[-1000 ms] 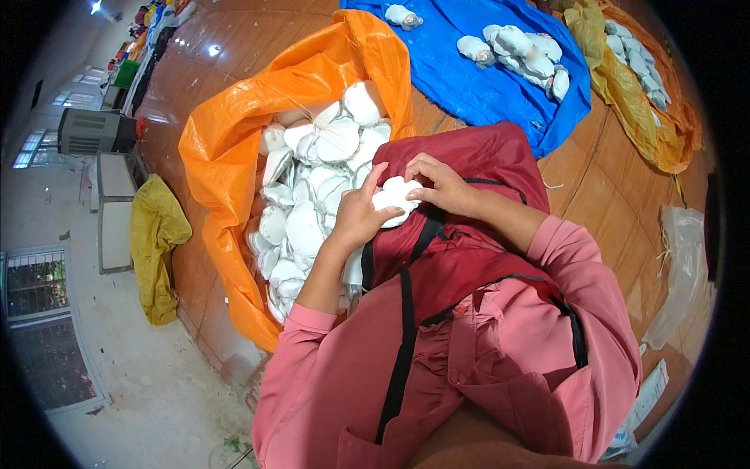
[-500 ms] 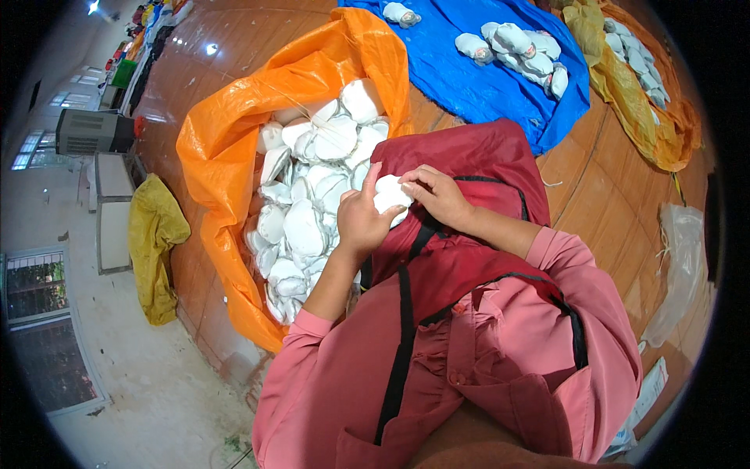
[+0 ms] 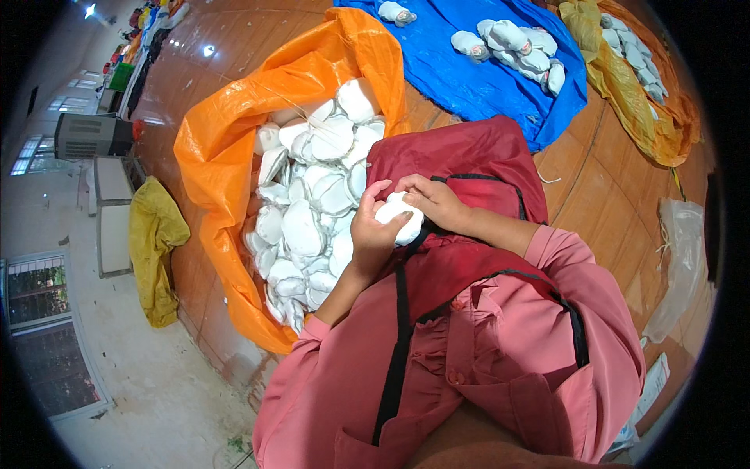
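Observation:
Over my lap I hold a white, rounded, soft-looking piece between both hands. My left hand grips it from the left, its thumb lying across the front. At its upper right edge, the fingers of my right hand are bent onto it. Under the hands a dark red cloth with black edging spreads over my lap. Just to the left, many similar white pieces are heaped in an open orange plastic sack with its rim folded outward. Its lower side is hidden behind my left arm.
A blue sheet beyond my lap bears several white bundles. More pale bundles lie in a yellow and orange sack at the far right. A clear plastic bag is at right; a yellow sack leans left.
The white piece has turned in my hands and come slightly lower. My left hand has shifted a little right and down, its fingers now curled closer to the right hand.

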The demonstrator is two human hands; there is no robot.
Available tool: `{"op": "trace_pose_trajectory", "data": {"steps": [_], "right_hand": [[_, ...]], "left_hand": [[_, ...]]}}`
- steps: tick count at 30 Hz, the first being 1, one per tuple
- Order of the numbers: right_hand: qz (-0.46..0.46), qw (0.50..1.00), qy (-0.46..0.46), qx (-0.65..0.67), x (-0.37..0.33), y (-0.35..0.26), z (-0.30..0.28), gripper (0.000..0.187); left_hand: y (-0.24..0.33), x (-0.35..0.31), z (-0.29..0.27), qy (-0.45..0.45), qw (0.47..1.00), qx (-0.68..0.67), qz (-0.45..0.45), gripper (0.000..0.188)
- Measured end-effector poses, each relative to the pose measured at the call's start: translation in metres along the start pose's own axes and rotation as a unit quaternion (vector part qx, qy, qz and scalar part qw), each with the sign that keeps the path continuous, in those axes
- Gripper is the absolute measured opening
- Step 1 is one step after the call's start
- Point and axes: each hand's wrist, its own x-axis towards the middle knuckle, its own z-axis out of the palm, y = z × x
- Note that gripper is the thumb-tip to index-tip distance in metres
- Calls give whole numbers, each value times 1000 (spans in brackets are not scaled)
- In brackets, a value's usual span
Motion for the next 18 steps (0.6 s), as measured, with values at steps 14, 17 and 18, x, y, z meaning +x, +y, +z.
{"op": "trace_pose_trajectory", "data": {"steps": [14, 17, 18], "right_hand": [[-4, 961, 56, 270, 4, -13, -1, 25], [-1, 952, 65, 301, 5, -14, 1, 25], [-2, 948, 68, 312, 5, -14, 2, 25]], "left_hand": [[26, -2, 11, 65, 988, -101, 102, 50], [29, -1, 13, 72, 984, -69, 150, 50], [30, -2, 12, 71, 983, -49, 162, 51]]}}
